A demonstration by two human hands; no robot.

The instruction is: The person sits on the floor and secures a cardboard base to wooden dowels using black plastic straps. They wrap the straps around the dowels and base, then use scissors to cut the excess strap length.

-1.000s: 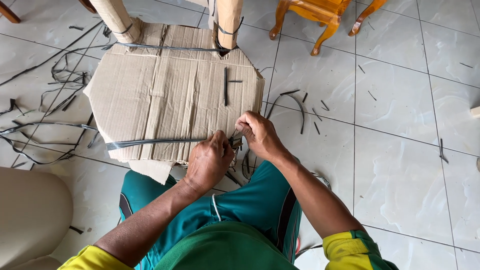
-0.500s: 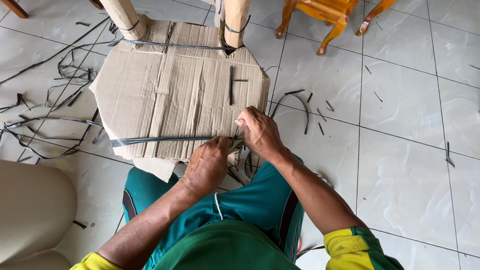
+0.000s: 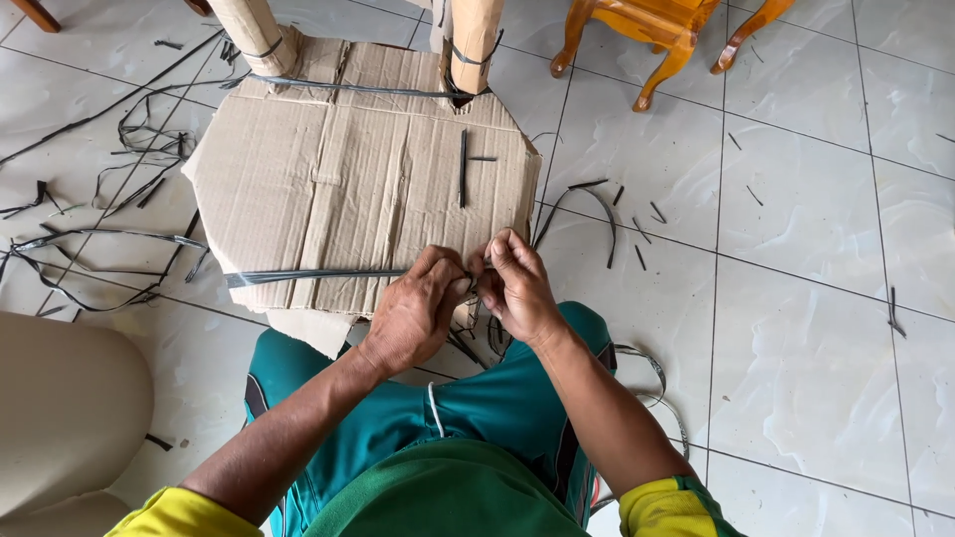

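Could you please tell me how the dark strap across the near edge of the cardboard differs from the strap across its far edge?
The near strap ends in both hands, left hand and right hand pinching it; the far strap is untouched. The near strap crosses bare cardboard; the far strap runs between two pale wooden legs. Both are thin, dark and stretched flat.
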